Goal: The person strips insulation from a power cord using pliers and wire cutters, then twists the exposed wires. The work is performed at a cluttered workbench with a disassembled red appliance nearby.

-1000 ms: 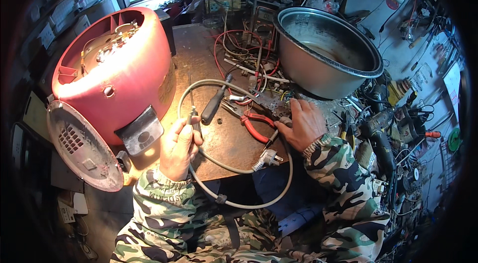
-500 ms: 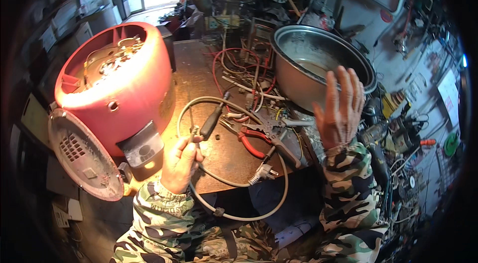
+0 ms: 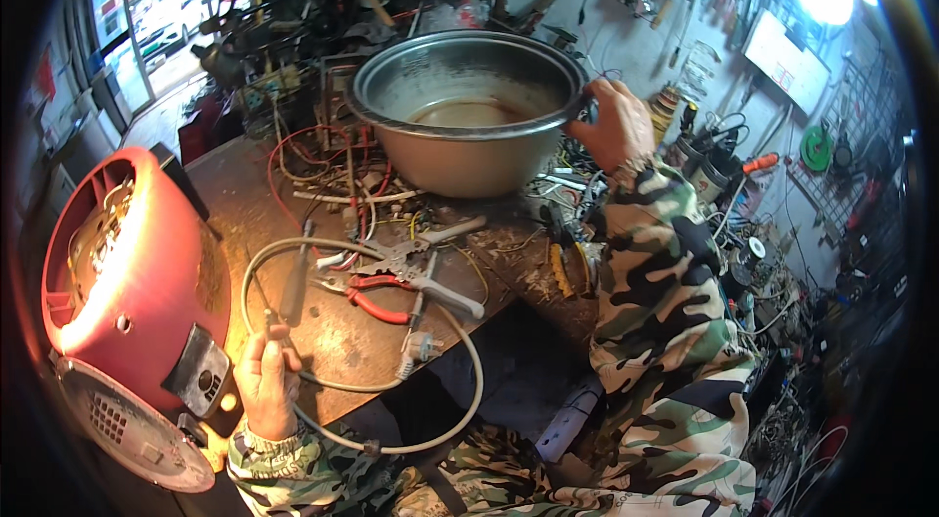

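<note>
My left hand (image 3: 266,382), low on the left, pinches the end of a grey power cord (image 3: 479,385). The cord loops over the bench edge, and its plug (image 3: 423,347) lies inside the loop. At the right rim of a wide metal pot (image 3: 469,165) is my right hand (image 3: 618,126), its fingers bent and its thumb against the rim; the fingertips are partly hidden. Within and beside the loop lie a dark-handled screwdriver (image 3: 294,292), red-handled pliers (image 3: 377,307) and grey-handled wire strippers (image 3: 455,298).
A red round appliance housing (image 3: 176,272) lies on its side at the left, under strong light, with its round vented cover (image 3: 132,429) hanging open. Red and white wires (image 3: 293,150) tangle beside the pot. Tools and cable clutter (image 3: 753,312) fill the right side.
The view has swung to the right. My right hand, raised with fingers spread before, has reached to the pot's right rim and bent its fingers. My left hand keeps the cord end.
</note>
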### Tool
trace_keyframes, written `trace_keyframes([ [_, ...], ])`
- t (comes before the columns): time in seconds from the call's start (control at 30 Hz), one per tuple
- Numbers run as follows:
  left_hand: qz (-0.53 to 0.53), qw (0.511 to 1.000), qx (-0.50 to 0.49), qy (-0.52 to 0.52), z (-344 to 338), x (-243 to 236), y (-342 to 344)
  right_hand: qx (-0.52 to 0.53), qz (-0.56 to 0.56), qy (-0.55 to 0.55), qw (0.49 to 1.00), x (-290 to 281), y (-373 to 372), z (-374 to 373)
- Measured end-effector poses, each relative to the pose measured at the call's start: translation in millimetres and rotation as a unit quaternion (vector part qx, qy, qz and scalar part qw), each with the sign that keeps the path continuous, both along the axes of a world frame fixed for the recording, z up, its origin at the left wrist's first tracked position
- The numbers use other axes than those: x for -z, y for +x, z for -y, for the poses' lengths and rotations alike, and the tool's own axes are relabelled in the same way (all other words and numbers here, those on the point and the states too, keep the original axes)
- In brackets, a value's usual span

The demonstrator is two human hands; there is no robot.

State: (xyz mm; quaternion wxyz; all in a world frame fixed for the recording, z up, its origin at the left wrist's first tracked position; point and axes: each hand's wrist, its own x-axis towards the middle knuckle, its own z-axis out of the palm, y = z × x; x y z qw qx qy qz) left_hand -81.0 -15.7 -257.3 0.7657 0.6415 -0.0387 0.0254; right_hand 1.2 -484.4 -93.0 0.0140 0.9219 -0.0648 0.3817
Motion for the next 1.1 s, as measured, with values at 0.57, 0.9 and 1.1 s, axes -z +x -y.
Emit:
trace_keyframes([
  [0.57, -0.022, 0.998, -0.025, 0.044, 0.6, -0.1, 4.3, -0.211, -0.148, 0.08, 0.963, -17.9, 27.9, 23.8],
  [0.9, -0.064, 0.997, 0.0, 0.044, 18.7, -10.5, 5.8, -0.051, -0.196, 0.037, 0.979, 142.9, 142.9, 146.3],
  [1.1, -0.046, 0.997, -0.011, 0.054, 11.9, -14.7, -6.6, -0.05, -0.221, 0.042, 0.973, 133.6, 147.7, 92.5],
])
